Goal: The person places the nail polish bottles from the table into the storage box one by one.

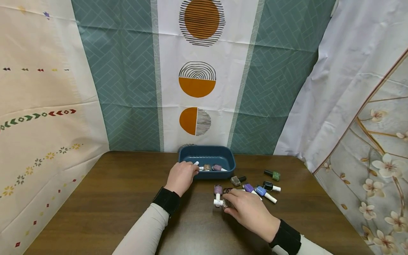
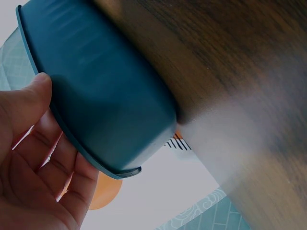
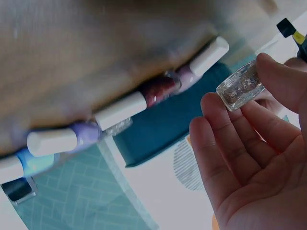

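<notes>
My left hand point(image 1: 182, 177) grips the near left rim of a dark blue bin point(image 2: 110, 91), thumb on the outside and fingers over the edge. Inside the bin lie several nail polish bottles, among them a mauve one point(image 1: 217, 167) and a glittery one point(image 1: 207, 167). Between thumb and fingers, my right hand point(image 1: 250, 210) pinches a clear nail polish bottle with glitter point(image 3: 240, 87), its white cap point(image 1: 218, 202) pointing left in the head view. Next to this hand are a mauve bottle point(image 1: 218, 189) and a dark red glitter bottle point(image 3: 160, 89), partly hidden in the head view.
On the brown table point(image 1: 127, 198), right of the bin, lie more bottles: a glittery one with a black cap point(image 1: 236, 181), a purple one point(image 1: 248, 187), a blue one point(image 1: 260, 191), a black one point(image 1: 268, 185) and a green one point(image 1: 276, 176). Fabric point(image 1: 127, 71) hangs behind the table.
</notes>
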The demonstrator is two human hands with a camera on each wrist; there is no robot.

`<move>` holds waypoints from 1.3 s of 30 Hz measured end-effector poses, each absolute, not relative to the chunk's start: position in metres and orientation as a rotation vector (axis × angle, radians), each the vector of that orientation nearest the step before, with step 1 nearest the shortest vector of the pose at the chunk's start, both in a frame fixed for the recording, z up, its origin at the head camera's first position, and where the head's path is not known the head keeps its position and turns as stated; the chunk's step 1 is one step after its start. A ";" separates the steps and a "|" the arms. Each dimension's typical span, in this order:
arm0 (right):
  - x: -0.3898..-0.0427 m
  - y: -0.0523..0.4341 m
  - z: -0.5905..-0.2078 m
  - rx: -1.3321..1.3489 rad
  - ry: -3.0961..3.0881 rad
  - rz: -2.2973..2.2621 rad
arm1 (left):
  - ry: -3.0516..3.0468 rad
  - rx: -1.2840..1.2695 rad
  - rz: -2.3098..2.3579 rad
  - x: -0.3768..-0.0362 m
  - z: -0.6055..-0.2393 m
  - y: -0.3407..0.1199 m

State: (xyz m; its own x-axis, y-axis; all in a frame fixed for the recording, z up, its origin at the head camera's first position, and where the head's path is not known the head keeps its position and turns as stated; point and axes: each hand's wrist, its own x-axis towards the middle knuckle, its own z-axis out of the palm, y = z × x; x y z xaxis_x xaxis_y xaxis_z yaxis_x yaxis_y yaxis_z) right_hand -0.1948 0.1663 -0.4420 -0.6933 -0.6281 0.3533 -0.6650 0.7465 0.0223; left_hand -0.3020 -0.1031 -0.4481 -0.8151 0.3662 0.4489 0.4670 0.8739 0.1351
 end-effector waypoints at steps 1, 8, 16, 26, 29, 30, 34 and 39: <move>-0.196 0.166 -0.440 0.994 -2.600 0.155 | -2.625 -0.615 -0.332 -0.302 -0.448 -0.103; -0.208 0.169 -0.429 0.963 -2.568 0.151 | -2.627 -0.611 -0.327 -0.300 -0.446 -0.103; -0.224 0.168 -0.417 0.929 -2.529 0.122 | -2.606 -0.625 -0.336 -0.299 -0.446 -0.104; -0.254 0.166 -0.407 0.839 -2.579 0.048 | -2.625 -0.615 -0.350 -0.299 -0.448 -0.103; -0.262 0.168 -0.406 0.821 -2.594 0.048 | -2.645 -0.607 -0.349 -0.299 -0.448 -0.101; -0.265 0.168 -0.406 0.813 -2.599 0.050 | -2.648 -0.604 -0.347 -0.300 -0.448 -0.101; -0.274 0.168 -0.404 0.789 -2.617 0.070 | -2.648 -0.597 -0.328 -0.301 -0.449 -0.100; -0.285 0.164 -0.403 0.772 -2.626 0.056 | -2.660 -0.588 -0.334 -0.302 -0.449 -0.102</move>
